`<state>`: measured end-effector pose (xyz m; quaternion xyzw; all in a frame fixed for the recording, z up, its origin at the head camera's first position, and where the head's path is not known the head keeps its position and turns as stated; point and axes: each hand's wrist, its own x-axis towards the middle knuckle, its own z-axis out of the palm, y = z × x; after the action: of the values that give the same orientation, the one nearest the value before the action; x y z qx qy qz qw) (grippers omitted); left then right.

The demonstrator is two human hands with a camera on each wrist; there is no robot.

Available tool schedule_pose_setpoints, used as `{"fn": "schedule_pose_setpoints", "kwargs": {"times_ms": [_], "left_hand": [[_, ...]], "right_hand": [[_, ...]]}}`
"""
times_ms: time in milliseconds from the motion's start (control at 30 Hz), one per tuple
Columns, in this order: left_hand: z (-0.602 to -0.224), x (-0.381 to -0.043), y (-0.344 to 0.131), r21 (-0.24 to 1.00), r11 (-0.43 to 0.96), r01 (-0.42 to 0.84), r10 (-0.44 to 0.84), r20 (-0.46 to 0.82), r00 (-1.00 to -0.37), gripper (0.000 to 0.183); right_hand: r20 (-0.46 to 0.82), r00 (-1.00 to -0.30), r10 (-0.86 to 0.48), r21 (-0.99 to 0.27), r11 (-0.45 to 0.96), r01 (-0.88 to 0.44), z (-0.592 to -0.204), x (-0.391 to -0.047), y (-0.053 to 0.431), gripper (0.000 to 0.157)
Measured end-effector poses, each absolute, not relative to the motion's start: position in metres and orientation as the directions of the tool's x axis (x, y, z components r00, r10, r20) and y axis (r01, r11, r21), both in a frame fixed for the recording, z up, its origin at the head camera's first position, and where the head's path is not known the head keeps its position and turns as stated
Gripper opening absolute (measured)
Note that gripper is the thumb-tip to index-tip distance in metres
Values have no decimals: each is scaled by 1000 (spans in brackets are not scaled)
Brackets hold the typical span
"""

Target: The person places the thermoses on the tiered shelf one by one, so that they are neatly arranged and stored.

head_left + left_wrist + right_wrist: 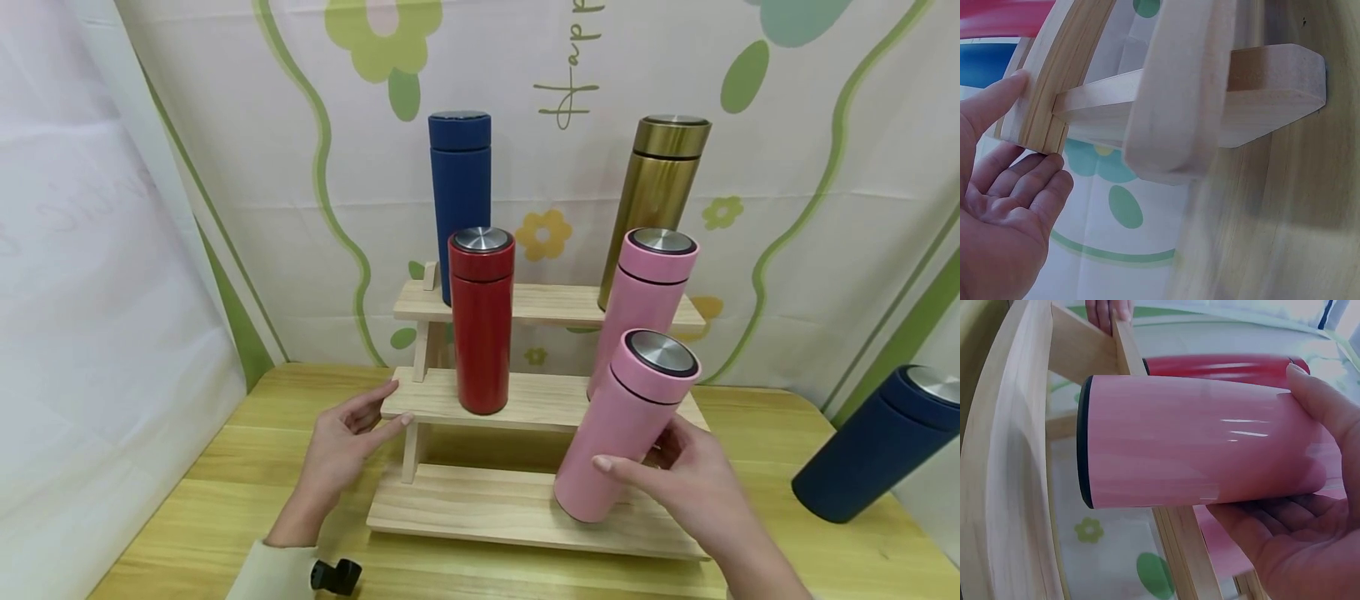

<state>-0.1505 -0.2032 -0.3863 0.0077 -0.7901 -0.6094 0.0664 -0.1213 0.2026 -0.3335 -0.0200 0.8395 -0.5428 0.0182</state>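
Note:
My right hand (pixel 693 479) grips a pink thermos (pixel 626 429) with a silver-topped lid, thumb on the near side. It leans to the right, and the right wrist view shows a gap between its dark base and the bottom step of a three-tier wooden rack (pixel 510 504). With thumb and fingers, my left hand (pixel 341 446) pinches the left end of the middle shelf (pixel 1038 106). On that shelf stand a red thermos (pixel 482 333) and, at the right, a second pink thermos (pixel 648 292), partly hidden behind the held one.
On the top shelf stand a blue thermos (pixel 461 204) and a gold thermos (pixel 656 196). Another dark blue thermos (pixel 877 446) stands on the wooden table (pixel 247 492) to the right. Behind the rack hangs a patterned cloth (pixel 247 208).

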Motion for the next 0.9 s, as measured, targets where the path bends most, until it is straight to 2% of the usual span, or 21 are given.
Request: {"fn": "schedule_pose_setpoints", "kwargs": {"times_ms": [367,900], "left_hand": [[-387,-151,-203,964,257,70,-95,97,-991,60],[-388,-151,-203,963,261,73,-107,104,-989,58]], "right_hand": [[39,-989,-145,-948,306,-82,-336,-120,170,64],[119,-962,-245,-949,256,-183,-351,-125,126,64]]}}
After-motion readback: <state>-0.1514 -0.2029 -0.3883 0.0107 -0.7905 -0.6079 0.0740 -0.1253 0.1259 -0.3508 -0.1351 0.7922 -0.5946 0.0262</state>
